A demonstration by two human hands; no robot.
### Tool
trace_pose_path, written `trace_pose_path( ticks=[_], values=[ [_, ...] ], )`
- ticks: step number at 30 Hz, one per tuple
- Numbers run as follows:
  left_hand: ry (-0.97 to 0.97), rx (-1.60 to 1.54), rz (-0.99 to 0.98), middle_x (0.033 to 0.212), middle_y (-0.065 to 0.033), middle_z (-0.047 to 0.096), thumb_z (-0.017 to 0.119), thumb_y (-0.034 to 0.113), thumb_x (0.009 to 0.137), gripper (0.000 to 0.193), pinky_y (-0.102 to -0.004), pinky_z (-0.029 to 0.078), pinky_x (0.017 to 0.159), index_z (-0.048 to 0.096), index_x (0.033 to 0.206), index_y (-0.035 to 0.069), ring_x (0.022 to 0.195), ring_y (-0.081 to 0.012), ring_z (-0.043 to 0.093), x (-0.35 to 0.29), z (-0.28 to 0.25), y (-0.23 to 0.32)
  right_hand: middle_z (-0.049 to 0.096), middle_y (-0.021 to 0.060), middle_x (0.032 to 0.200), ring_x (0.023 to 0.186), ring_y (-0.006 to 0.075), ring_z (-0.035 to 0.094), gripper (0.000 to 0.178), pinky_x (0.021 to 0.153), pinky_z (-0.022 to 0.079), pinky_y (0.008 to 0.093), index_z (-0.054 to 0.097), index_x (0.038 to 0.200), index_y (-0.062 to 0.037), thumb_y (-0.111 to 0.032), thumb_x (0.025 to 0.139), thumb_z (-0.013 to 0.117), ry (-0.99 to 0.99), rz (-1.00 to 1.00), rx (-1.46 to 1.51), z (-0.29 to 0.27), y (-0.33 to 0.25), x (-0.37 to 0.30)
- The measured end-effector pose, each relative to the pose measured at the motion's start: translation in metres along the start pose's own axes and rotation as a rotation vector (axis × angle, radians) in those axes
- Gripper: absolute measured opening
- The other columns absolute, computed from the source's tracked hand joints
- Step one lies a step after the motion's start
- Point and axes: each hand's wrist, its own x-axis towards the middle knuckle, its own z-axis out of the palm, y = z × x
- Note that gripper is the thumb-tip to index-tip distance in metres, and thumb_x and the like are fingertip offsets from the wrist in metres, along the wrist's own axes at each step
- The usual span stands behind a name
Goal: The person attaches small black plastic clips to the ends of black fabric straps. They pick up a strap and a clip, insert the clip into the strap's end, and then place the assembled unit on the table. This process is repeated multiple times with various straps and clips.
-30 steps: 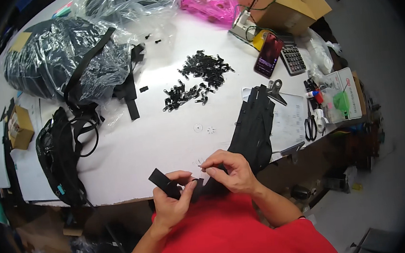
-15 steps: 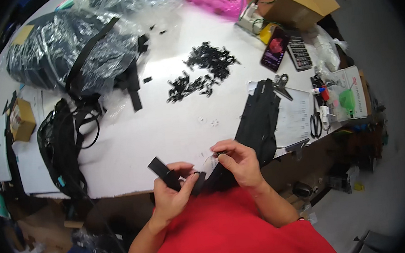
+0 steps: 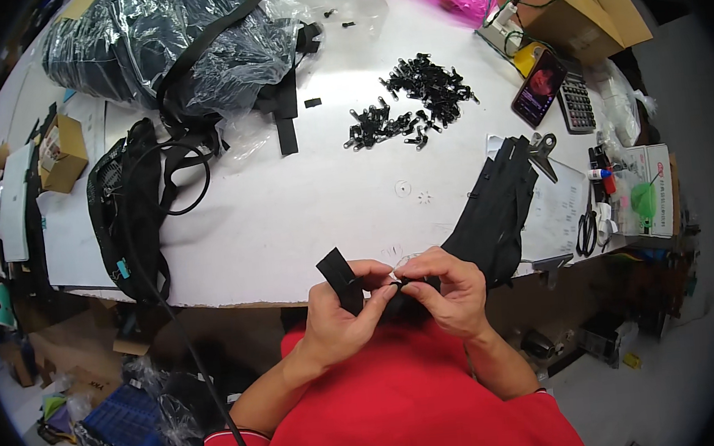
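At the table's front edge my two hands meet, fingertips almost touching. My left hand (image 3: 332,323) is closed round a black zipper strip (image 3: 339,277), whose free end sticks up past the knuckles. Thumb and forefinger of my right hand (image 3: 457,295) pinch a small black piece, probably a zipper slider, against the strip's other end; the fingers hide most of it. Beyond lies a pile of black zipper sliders (image 3: 433,89) with a looser cluster beside it. A bundle of long black strips (image 3: 498,202) hangs over the edge by my right hand.
A plastic-wrapped dark bundle (image 3: 164,53) fills the far left, with a black mesh bag (image 3: 122,209) nearer. To the right are a clip (image 3: 543,156), a phone (image 3: 540,88), a calculator (image 3: 577,102), scissors (image 3: 586,228) and an open carton (image 3: 598,19). A cable (image 3: 190,348) crosses the left foreground.
My right hand has come toward my left, and the fingertips now meet at the strip's end. The whole view has shifted, so the table's things appear farther right and higher.
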Motion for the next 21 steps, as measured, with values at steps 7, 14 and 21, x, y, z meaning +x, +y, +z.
trace_pose_path(
  ticks=[7,14,21],
  values=[
    [-0.005,0.009,-0.003,0.092,-0.0085,0.069,0.069,-0.003,0.09,0.025,-0.0209,0.053,0.062,0.06,0.113,-0.002,0.082,-0.0093,0.066,0.001,0.001,0.003,0.074,0.0088,0.097,0.084,0.0193,0.068,0.02,0.074,0.053,0.0286,0.072,0.098,-0.0026,0.004,0.079,0.078,0.014,-0.108,-0.085,0.0,0.002,0.002],
    [0.027,0.04,-0.034,0.092,-0.0072,0.068,0.068,-0.003,0.091,0.019,-0.0211,0.051,0.064,0.063,0.109,-0.001,0.081,-0.0094,0.065,0.001,0.002,0.008,0.073,0.006,0.091,0.079,0.0206,0.067,0.021,0.07,0.049,0.0304,0.073,0.09,-0.0061,0.004,0.073,0.08,-0.037,-0.315,-0.426,-0.003,-0.006,0.009],
    [0.028,-0.013,0.145,0.102,-0.009,0.062,0.06,-0.009,0.092,0.018,-0.0269,0.05,0.079,0.066,0.107,0.0,0.091,-0.0141,0.061,0.004,0.0,-0.001,0.063,0.0008,0.089,0.079,0.0082,0.06,0.015,0.07,0.046,0.0233,0.069,0.102,-0.0009,-0.002,0.088,0.074,0.208,0.404,0.178,0.022,-0.023,-0.013]
  ],
)
